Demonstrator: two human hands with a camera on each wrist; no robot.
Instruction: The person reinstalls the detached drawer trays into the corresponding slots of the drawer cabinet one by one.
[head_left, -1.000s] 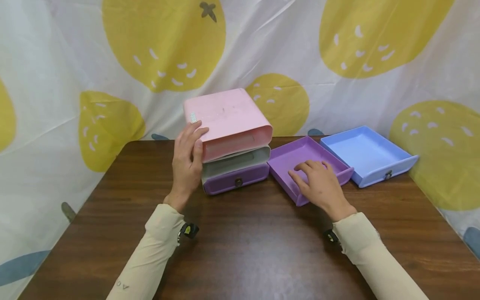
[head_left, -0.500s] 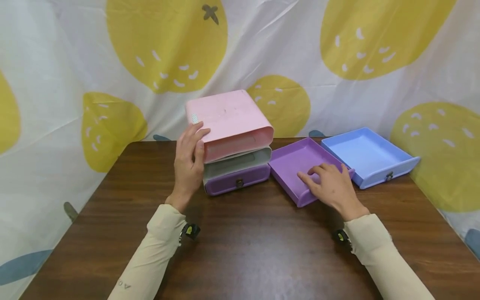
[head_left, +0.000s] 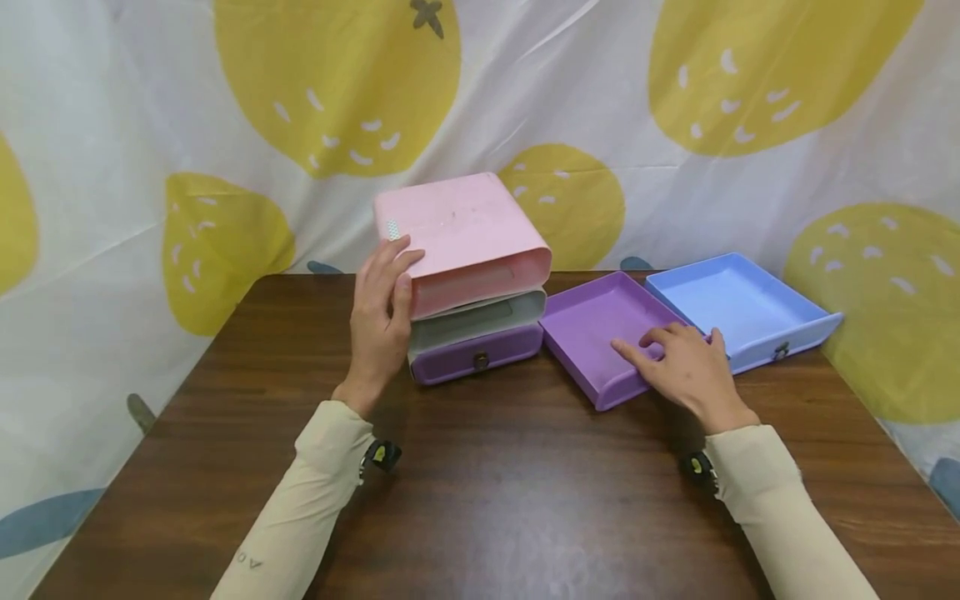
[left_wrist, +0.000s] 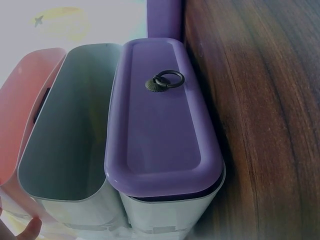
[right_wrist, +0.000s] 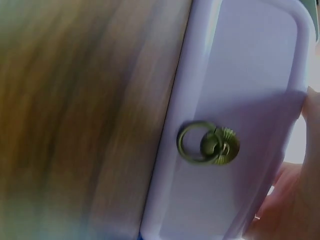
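Observation:
My left hand (head_left: 380,321) rests on the left side of a pink drawer casing (head_left: 465,221), its fingers over the top edge. Beneath the pink casing sits a grey casing (head_left: 477,322), and both have no drawer in them. At the bottom of the stack, a purple drawer front (left_wrist: 160,130) with a ring pull (left_wrist: 167,80) fills its slot. My right hand (head_left: 692,371) is over the front panel of a loose purple drawer (head_left: 581,321), thumb and fingers apart. In the right wrist view, its fingers (right_wrist: 280,195) are at the panel's edge, partly hidden.
A blue drawer (head_left: 738,296) lies right of the loose purple one, close against it. All stand on a dark wooden table (head_left: 487,500). Behind the table hangs a white cloth (head_left: 570,108) with yellow fruit prints.
My right hand has shifted right across the loose purple drawer toward its front right corner. My left hand stays on the pink casing; the drawers keep their places.

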